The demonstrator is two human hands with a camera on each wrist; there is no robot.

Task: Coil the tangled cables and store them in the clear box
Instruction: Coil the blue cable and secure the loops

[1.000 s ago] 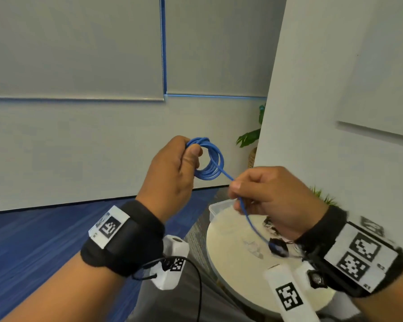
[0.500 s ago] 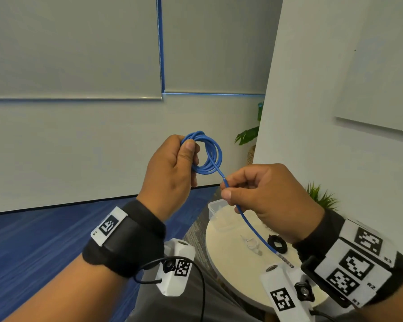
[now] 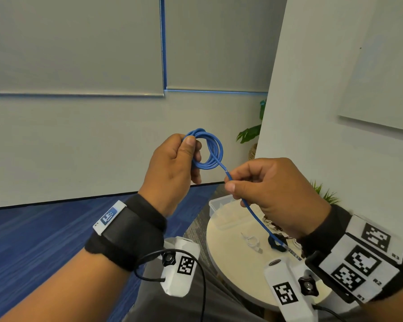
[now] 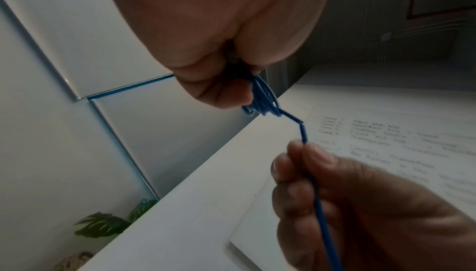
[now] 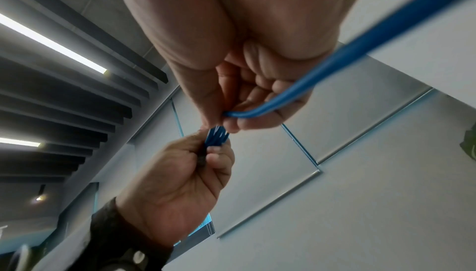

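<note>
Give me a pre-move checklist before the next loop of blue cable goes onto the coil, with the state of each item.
1. Left hand grips the coil so the loops stay together: ok.
2. Right hand pinches the free cable close to the coil: ok.
3. The cable between the hands runs smooth: not ok, a sharp kink shows in the left wrist view.
4. The cable's tail hangs free of the cables on the table: cannot tell, the right wrist hides its end.
5. Clear box stands open within reach on the table: ok.
</note>
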